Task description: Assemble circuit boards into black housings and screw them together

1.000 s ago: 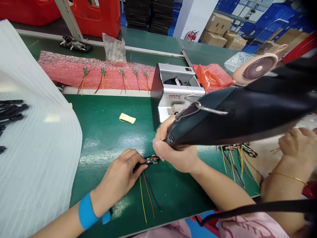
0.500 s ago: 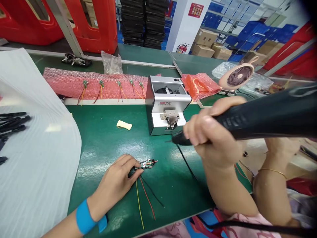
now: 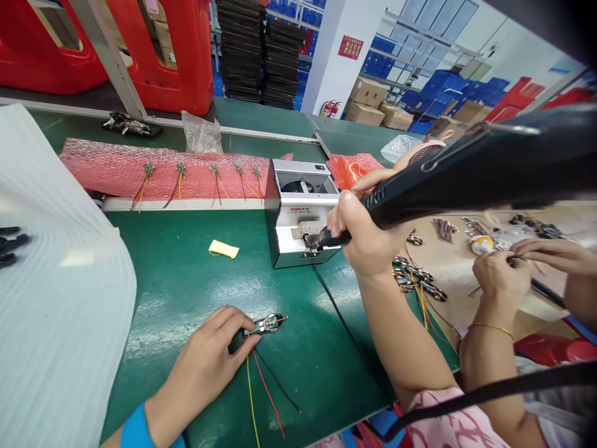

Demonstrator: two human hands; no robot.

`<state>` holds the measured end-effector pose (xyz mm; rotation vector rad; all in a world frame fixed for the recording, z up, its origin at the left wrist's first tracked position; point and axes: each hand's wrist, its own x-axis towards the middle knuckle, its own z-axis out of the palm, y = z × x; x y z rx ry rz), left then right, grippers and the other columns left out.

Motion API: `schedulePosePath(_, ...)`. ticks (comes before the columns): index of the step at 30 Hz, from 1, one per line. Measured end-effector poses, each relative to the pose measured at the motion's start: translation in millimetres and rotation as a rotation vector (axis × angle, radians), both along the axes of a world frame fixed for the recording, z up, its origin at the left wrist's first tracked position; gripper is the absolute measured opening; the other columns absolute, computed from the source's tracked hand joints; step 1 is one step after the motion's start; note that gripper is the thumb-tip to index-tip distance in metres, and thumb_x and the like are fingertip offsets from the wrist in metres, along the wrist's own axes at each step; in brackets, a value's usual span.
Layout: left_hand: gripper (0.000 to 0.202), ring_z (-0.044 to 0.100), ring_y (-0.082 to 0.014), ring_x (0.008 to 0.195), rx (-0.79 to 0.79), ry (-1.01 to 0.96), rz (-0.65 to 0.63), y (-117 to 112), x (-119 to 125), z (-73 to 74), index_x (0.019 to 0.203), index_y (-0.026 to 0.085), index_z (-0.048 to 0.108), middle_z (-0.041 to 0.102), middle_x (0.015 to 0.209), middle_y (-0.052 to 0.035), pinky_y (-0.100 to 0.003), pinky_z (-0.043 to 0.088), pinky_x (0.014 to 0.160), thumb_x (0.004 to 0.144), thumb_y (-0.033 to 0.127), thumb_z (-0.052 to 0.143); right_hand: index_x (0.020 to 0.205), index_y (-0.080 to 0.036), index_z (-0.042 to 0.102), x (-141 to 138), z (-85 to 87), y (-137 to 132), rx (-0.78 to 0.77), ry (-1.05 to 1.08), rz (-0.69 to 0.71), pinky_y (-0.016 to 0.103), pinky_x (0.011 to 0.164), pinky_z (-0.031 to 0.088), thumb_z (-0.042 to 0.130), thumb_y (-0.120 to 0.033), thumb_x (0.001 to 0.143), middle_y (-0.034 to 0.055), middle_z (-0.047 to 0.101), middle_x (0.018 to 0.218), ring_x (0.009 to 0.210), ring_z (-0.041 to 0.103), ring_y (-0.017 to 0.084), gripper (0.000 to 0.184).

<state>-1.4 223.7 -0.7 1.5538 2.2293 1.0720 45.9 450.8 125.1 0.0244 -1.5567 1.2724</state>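
My left hand (image 3: 212,348), with a blue wristband, pinches a small black housing with a circuit board and copper coil (image 3: 267,325) on the bench. Yellow, red and black wires (image 3: 265,386) trail from it toward the front edge. In my right hand (image 3: 368,239) is a black electric screwdriver (image 3: 433,177), fingers wrapped round its front part. Its tip points down-left into the metal pickup block of a silver and black screw feeder (image 3: 303,214); whether it touches a screw there I cannot tell.
Several small boards with wires lie on pink bubble wrap (image 3: 102,168) behind. A yellow paper piece (image 3: 224,249) lies left of the feeder. White foam sheets (image 3: 60,298) cover the left side. At right, a co-worker's hands (image 3: 504,280) work beside several wired assemblies (image 3: 420,277).
My right hand has brought the screwdriver tip left and up from in front of the feeder to its pickup block. My left hand keeps its hold on the housing. The view has shifted slightly.
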Motion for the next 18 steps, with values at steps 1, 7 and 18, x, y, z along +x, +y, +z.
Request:
schedulePosePath(1,0.004,0.057,-0.0199,0.082,-0.002,0.002,0.001,0,0,-0.1,0.089,0.021,0.054,0.057,0.087,-0.003,-0.031,0.048,0.068,0.089,0.025,0.054,0.077,-0.025,0.05,-1,1.3,2,-0.003,-0.011,0.011,0.026,0.037,0.033,0.061,-0.013,0.079,-0.0096,0.041,0.047,0.034,0.041,0.009,0.016)
schedulePosePath(7,0.004,0.057,-0.0208,0.082,-0.003,0.007,0.017,2,0,2.2,0.089,0.021,0.054,0.058,0.088,-0.0039,-0.032,0.048,0.067,0.089,0.024,0.053,0.077,-0.022,0.049,17,10.4,-4,-0.159,-0.111,0.161,0.022,0.035,0.033,0.062,-0.012,0.076,-0.0108,0.039,0.044,0.033,0.039,0.006,0.016)
schedulePosePath(18,0.015,0.055,-0.0205,0.086,-0.011,-0.056,0.047,4,2,0.2,0.098,0.021,0.054,0.058,0.091,-0.0034,-0.032,0.047,0.071,0.085,0.019,0.059,0.086,-0.024,0.048,50,-21.2,-56,-0.241,-0.263,0.46,0.022,0.039,0.039,0.055,-0.013,0.083,-0.0093,0.044,0.052,0.037,0.044,0.007,0.014)
